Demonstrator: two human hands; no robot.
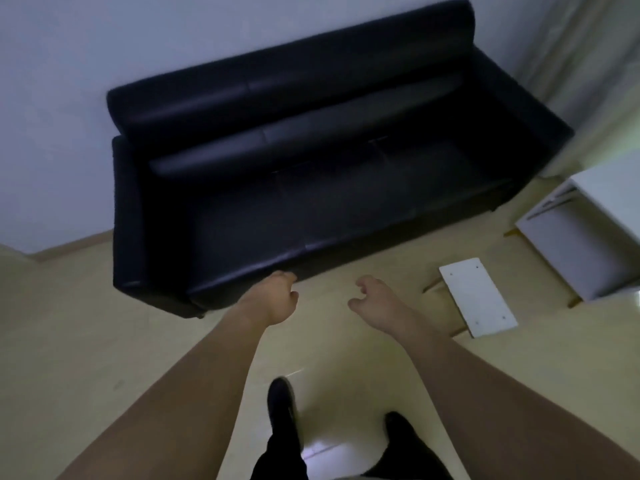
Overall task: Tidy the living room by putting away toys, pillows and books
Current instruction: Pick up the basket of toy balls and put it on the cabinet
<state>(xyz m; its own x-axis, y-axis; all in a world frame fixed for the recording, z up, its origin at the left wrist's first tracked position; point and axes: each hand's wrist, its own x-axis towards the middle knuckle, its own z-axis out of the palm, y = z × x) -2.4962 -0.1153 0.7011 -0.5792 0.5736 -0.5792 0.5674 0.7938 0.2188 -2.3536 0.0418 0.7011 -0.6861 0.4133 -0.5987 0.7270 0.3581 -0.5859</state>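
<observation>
A black leather sofa (311, 174) stands against the pale wall, and nothing lies on its seat. Both my arms reach forward over the floor in front of it. My left hand (278, 299) hovers just before the sofa's front edge, fingers loosely curled, holding nothing. My right hand (375, 299) floats beside it to the right, fingers also loosely curled and holding nothing. No toys, pillows or books show in this view.
A small white stool (478, 296) with light wooden legs stands on the beige floor right of my hands. A white cabinet (588, 230) fills the right edge, with a pale curtain (588, 64) behind it. My dark shoes (282, 407) are on the floor below.
</observation>
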